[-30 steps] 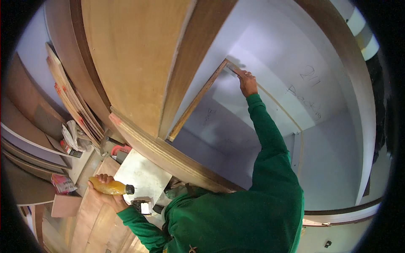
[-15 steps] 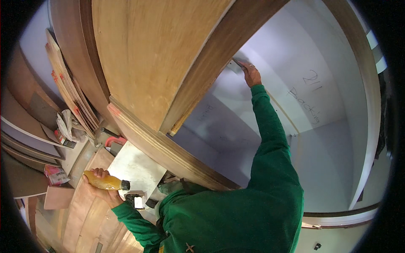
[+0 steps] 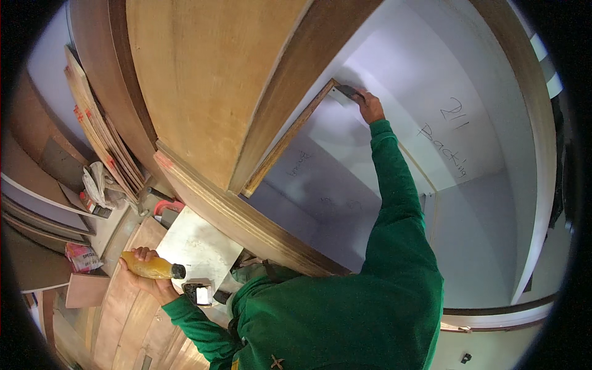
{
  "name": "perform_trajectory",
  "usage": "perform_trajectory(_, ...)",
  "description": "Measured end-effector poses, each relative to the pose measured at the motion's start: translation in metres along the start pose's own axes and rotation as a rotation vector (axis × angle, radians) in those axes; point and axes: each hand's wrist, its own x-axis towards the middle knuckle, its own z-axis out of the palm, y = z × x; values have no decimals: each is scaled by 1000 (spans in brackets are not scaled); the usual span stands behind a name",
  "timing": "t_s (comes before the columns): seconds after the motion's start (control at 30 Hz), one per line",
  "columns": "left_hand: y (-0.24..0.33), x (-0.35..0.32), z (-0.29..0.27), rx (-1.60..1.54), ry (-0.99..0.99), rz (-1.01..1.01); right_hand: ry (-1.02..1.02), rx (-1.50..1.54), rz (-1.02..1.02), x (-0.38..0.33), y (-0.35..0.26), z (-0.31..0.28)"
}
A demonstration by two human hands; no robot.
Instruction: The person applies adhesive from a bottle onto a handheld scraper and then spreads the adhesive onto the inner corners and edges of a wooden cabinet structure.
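My left hand (image 3: 142,280) is wrapped round a bottle (image 3: 150,266) of yellow-amber liquid with a black cap, lying nearly level. Inside a white-lined cabinet (image 3: 404,61), my raised right hand (image 3: 370,107) grips a dark, flat tool (image 3: 350,93), perhaps a scraper; its exact kind is hard to make out. That tool is at the far corner of a white shelf panel (image 3: 345,148) with a brown wooden front edge (image 3: 288,140). A small pale plate (image 3: 338,96) shows beside the tool at that corner.
A wooden door panel (image 3: 209,80) stands left of the opening, above a layered wooden ledge (image 3: 234,216). Below lie a white board (image 3: 200,243) and a small dark box (image 3: 198,293). Wood strips (image 3: 102,123) lean at the far left, near a pink-and-white bag (image 3: 82,256).
The wooden-edged front of the shelf panel now stands apart from the cabinet frame, with a white gap between them. My right hand has shifted slightly right; my left hand still holds the bottle.
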Motion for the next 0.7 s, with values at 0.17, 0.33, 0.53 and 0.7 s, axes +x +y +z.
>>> perform_trajectory(0.17,-3,-3,-1,-37,92,-13,84,-32,84,-20,7,-14)
perform_trajectory(0.33,-8,-3,1,-3,86,-11,75,-151,1,-45,11,0)
perform_trajectory(0.53,-14,0,7,49,75,-19,92,-106,23,-48,29,-21)
perform_trajectory(0.7,-18,-2,12,36,85,-35,118,-184,-24,-69,29,-17)
